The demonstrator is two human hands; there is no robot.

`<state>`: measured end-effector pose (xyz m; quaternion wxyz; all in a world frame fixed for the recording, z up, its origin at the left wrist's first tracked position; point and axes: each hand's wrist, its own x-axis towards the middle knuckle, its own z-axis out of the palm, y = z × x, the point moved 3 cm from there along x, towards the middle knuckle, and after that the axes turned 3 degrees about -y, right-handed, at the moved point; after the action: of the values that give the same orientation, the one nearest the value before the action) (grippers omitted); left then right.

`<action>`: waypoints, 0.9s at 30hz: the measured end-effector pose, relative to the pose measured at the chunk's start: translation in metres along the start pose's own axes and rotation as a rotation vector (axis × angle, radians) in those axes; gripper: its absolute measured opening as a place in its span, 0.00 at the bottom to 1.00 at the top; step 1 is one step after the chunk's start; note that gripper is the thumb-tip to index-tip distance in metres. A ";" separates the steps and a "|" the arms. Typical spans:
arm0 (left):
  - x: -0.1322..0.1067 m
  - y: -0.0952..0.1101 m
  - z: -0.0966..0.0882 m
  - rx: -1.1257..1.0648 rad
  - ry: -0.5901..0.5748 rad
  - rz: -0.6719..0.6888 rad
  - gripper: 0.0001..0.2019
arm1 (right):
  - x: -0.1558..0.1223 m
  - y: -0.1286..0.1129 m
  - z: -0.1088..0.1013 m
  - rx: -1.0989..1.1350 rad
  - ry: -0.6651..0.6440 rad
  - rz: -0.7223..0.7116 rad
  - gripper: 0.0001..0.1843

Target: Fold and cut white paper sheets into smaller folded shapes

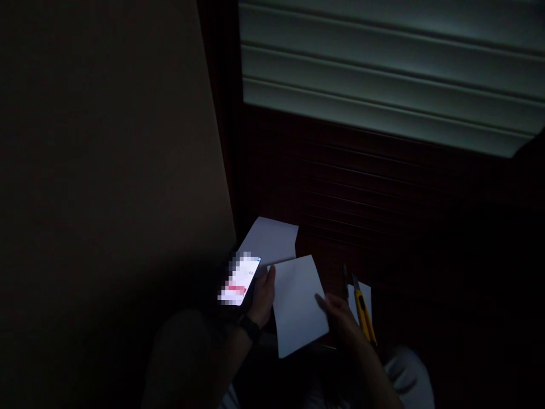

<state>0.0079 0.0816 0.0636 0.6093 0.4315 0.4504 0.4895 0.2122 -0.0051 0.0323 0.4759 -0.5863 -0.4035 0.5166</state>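
Observation:
The scene is very dark. My left hand (260, 298) holds a lit phone (239, 280) with its screen glowing white and red; a dark watch sits on that wrist. My right hand (338, 315) grips the right edge of a white sheet of paper (298, 304), thumb on top. A second white sheet (272, 238) lies just behind the phone on the dark wooden floor.
A yellow utility knife (364, 315) lies on a small paper scrap right of my right hand, with a dark pen (346, 281) beside it. A beige wall (106, 170) rises on the left. A pale shutter (383, 74) stands behind.

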 end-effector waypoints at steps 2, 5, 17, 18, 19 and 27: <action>0.011 0.004 0.008 0.005 -0.075 0.015 0.26 | -0.003 -0.002 -0.006 0.084 -0.026 0.017 0.25; 0.022 0.008 0.008 0.093 -0.138 0.054 0.24 | -0.005 -0.001 -0.015 0.077 -0.001 0.035 0.23; 0.022 -0.020 -0.009 0.068 -0.092 -0.065 0.28 | 0.003 0.025 -0.019 -0.179 0.101 -0.063 0.23; 0.021 -0.019 -0.008 0.041 -0.094 -0.072 0.29 | 0.002 0.025 -0.020 -0.173 0.095 -0.059 0.24; 0.020 -0.019 -0.009 0.019 -0.096 -0.080 0.29 | 0.002 0.024 -0.020 -0.164 0.082 -0.049 0.24; 0.025 -0.028 -0.019 0.100 -0.176 -0.056 0.23 | -0.004 0.017 -0.021 -0.100 0.045 0.031 0.24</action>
<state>-0.0016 0.1037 0.0291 0.6376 0.4900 0.4311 0.4092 0.2324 -0.0161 0.0172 0.4469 -0.6270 -0.4089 0.4899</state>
